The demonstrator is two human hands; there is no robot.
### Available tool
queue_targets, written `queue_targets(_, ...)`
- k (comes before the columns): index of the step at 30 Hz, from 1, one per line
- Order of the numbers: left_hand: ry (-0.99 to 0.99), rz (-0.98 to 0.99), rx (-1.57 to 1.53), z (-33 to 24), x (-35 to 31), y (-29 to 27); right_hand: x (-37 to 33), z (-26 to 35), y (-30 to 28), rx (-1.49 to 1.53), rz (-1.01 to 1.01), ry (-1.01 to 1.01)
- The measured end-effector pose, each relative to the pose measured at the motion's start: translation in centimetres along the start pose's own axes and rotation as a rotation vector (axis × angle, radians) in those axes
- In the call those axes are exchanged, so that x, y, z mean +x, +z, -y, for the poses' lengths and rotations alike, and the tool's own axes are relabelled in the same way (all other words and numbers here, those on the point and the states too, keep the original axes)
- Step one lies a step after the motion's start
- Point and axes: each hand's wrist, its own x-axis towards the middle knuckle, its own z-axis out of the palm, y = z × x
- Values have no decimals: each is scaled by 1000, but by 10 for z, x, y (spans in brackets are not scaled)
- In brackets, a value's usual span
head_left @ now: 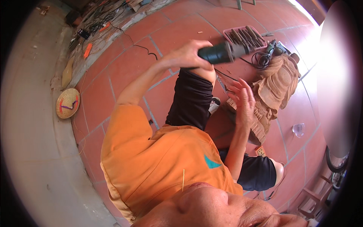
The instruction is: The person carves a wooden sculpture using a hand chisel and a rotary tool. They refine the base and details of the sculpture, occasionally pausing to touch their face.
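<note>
My left hand [191, 53] is wrapped round the dark green body of a hand-held power tool [217, 53], perhaps a grinder; its grey front end is blurred and points right. Beneath it is my bent knee in black shorts. My right hand [244, 99] is raised with fingers spread, holding nothing, beside a carved wooden statue [278, 81] with robe-like folds. Whether that hand touches the wood I cannot tell. The statue lies tilted on the red tiles, its blocky lower end [258, 126] close to my right forearm.
A pink basket [226, 33] holds several carving tools. Near it lie a second power tool [279, 48] and a coiled black cord [261, 58]. A clear cup [298, 129], an orange socket block [260, 151] and a reddish chair [312, 198] are to the right; a woven hat [68, 103] is at left.
</note>
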Motion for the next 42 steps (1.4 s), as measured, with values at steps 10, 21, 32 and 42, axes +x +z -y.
queue_targets(10,260,114,189,-13,-10,99,-23,-48,39,534,58,-31)
queue_targets(21,461,222,91,4,-8,129,-40,-70,-15,824,-221,63)
queue_targets(32,-97,315,-209,-9,-52,106,-52,-67,-15,946,-180,114)
queue_targets(42,-155,130,-163,-3,-58,84,-47,-60,-17,1028,-205,61)
